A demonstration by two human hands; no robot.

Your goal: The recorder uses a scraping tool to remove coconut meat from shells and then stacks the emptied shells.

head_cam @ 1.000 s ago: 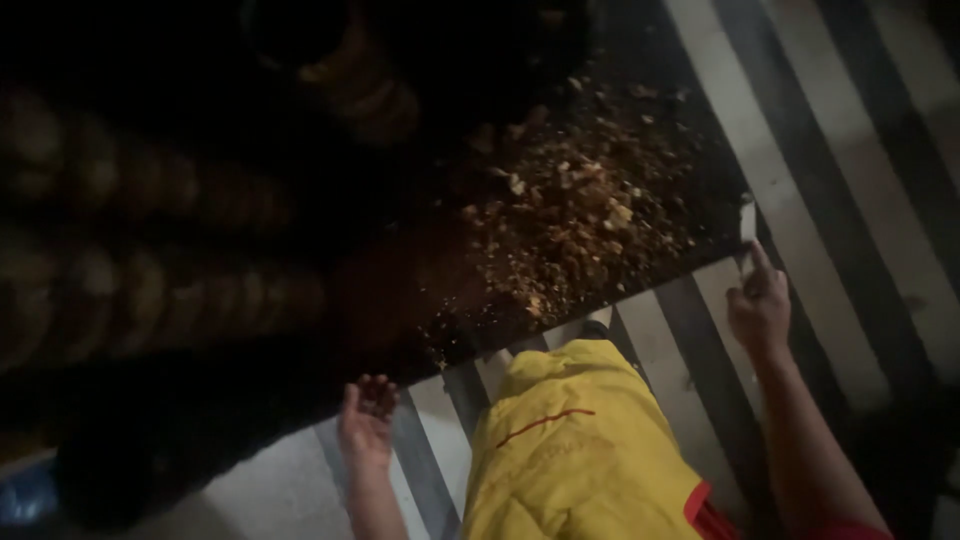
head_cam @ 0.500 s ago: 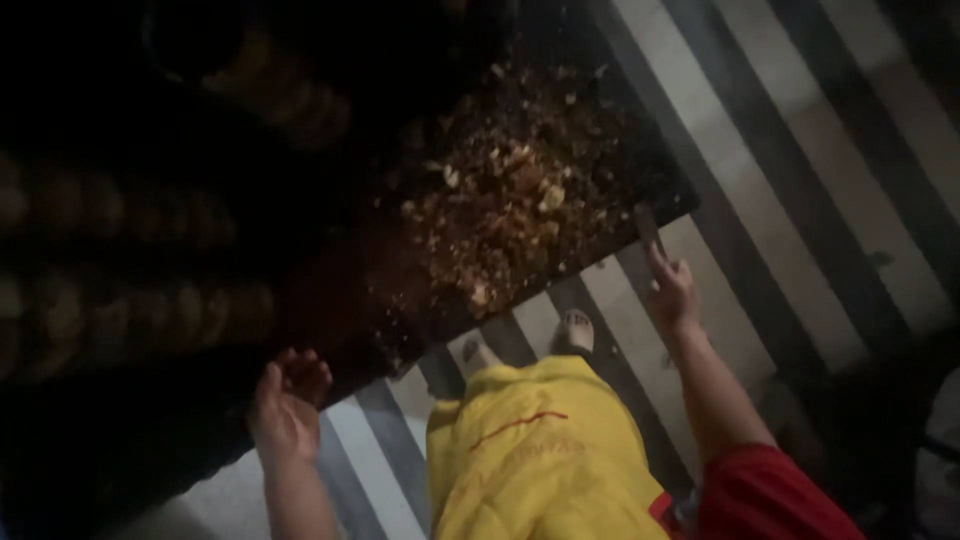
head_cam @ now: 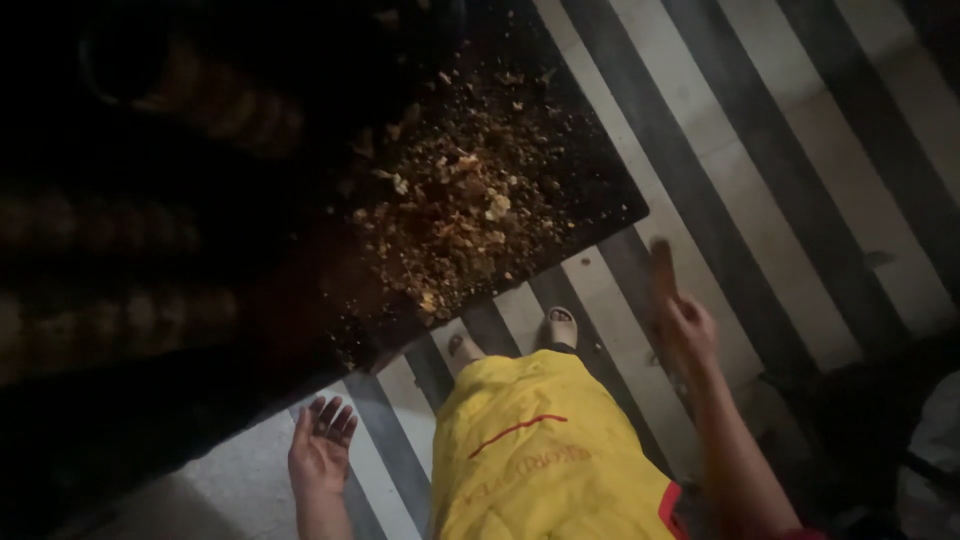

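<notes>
My right hand point(head_cam: 692, 338) is closed around a thin brown stick-like tool point(head_cam: 662, 268) that points up toward the corner of a dark slab point(head_cam: 610, 205); the tool is blurred and I cannot tell its kind. A heap of brown crumbly debris point(head_cam: 462, 215) lies on that slab, to the left of the tool. My left hand point(head_cam: 322, 447) hangs low at the left, palm up and fingers spread, holding nothing. A yellow apron point(head_cam: 540, 460) covers my front, with my two sandalled feet point(head_cam: 560, 326) just above it.
The floor point(head_cam: 760, 170) has black and white stripes running diagonally. The left half of the view is very dark, with dim rows of rounded brownish things point(head_cam: 230, 105). Dark objects point(head_cam: 880, 420) stand at the lower right.
My right hand has drawn back from the slab's corner toward the lower right, still gripping the tool. My left hand stays open and has drifted a little to the right.
</notes>
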